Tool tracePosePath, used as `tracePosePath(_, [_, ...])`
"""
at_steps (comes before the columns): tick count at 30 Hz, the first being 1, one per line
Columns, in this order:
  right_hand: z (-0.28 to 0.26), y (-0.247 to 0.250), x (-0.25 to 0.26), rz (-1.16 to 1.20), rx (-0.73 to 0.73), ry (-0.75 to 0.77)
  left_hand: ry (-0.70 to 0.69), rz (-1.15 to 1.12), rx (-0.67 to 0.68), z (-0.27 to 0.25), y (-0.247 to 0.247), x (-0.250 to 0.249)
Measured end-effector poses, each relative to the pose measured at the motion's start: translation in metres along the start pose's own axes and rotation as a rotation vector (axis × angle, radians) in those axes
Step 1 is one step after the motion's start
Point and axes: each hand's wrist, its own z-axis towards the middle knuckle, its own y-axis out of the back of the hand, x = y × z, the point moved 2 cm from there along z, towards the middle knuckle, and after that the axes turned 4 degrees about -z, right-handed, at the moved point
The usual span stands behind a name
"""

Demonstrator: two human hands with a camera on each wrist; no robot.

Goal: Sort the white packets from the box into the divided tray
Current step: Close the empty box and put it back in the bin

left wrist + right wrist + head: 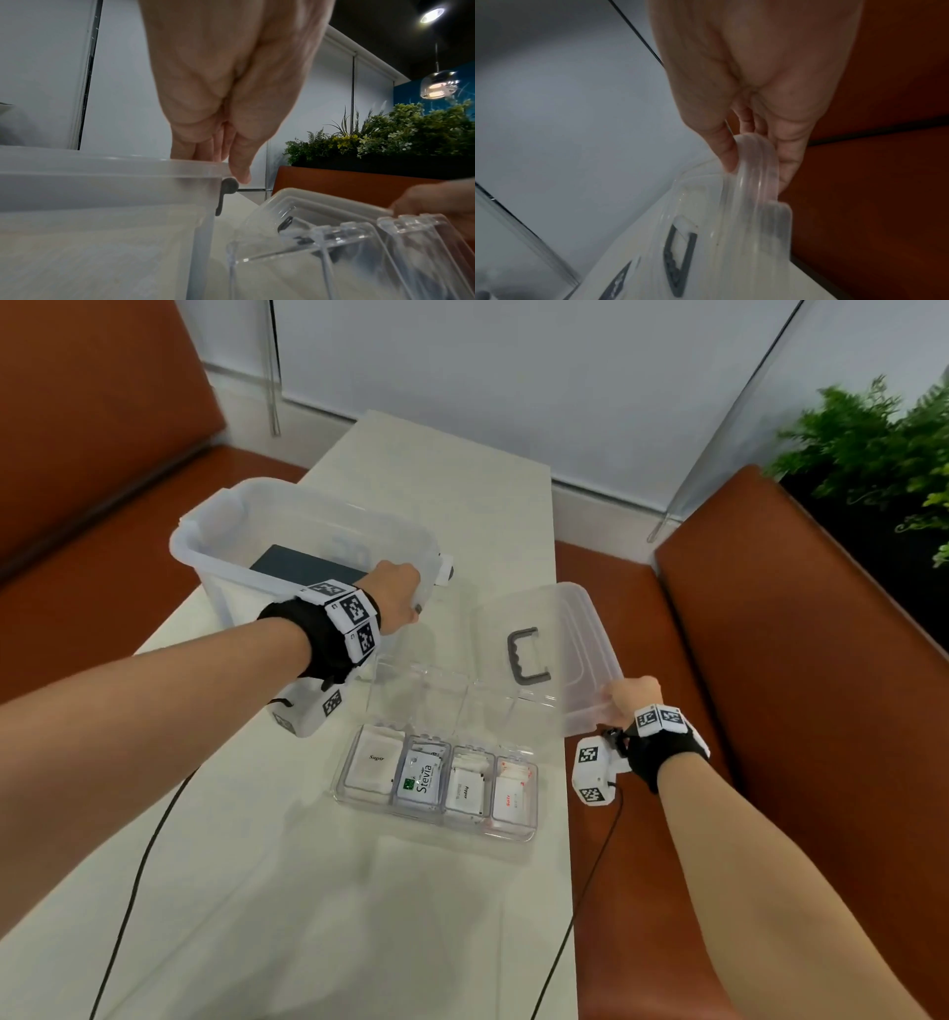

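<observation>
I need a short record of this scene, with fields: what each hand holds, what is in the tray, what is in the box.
left hand: grips rim of box
right hand: grips edge of lid, raised off the table
tray: four compartments, left to right Sugar, Stevia, pepper, salt packets
tray cover: open, behind tray
box contents: a dark flat item; no white packets seen

Both forearms are bare, with no sleeves seen. A black wrist brace (318,642) is worn on the left wrist and another (662,755) on the right, each fitted with white blocks printed with black square markers. Thin black cables (138,860) are attached.
</observation>
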Motion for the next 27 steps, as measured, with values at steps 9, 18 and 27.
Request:
tracePosePath(9, [-0.049, 0.062, 0.094, -0.027, -0.372, 0.362, -0.018, -0.013, 0.009, -0.001, -0.001, 0.003])
tracePosePath(18, [-0.156, 0.104, 0.178, 0.308, -0.574, 0.706, -0.001, -0.394, -0.08, -0.006, 0.016, 0.02])
tracePosePath(27, [-0.228, 0.058, 0.232, 0.583, -0.247, 0.88, -0.012, -1.373, -0.281, -0.029, 0.088, 0.087])
